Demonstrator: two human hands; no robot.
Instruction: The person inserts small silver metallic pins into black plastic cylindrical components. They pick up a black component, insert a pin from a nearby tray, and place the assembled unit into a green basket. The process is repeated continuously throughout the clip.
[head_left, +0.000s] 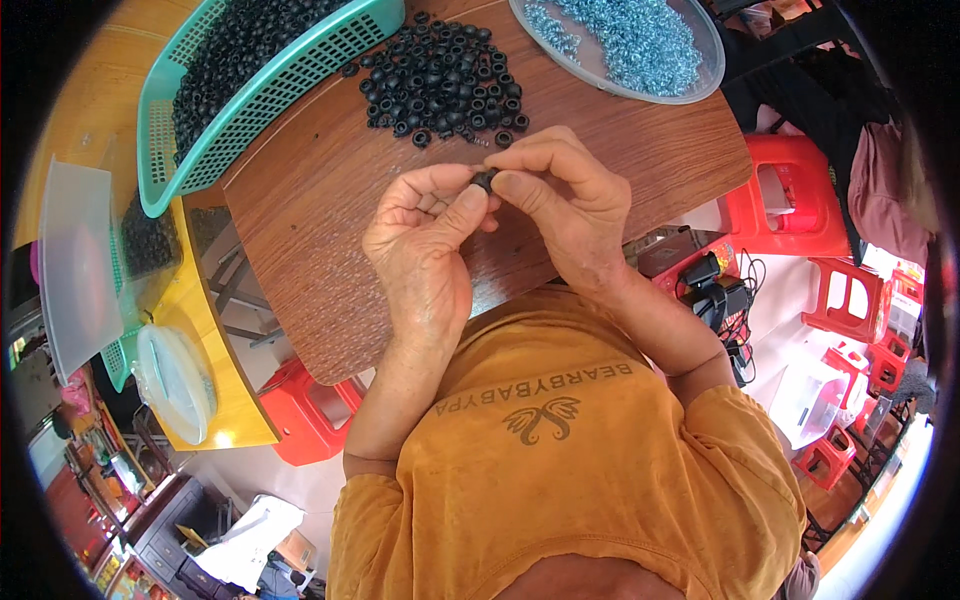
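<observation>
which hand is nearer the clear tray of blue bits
Right. The right hand is below and slightly left of the clear tray in the picture; the left hand is also below it, but farther left.

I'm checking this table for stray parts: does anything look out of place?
Possibly: tiny coil-like bits lie at the near edge of the heaped black pieces, odd among those rounded parts. Nothing else stands out.

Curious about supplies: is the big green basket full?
Well filled: black pieces lie heaped inside the green basket; its far end is cut off.
</observation>
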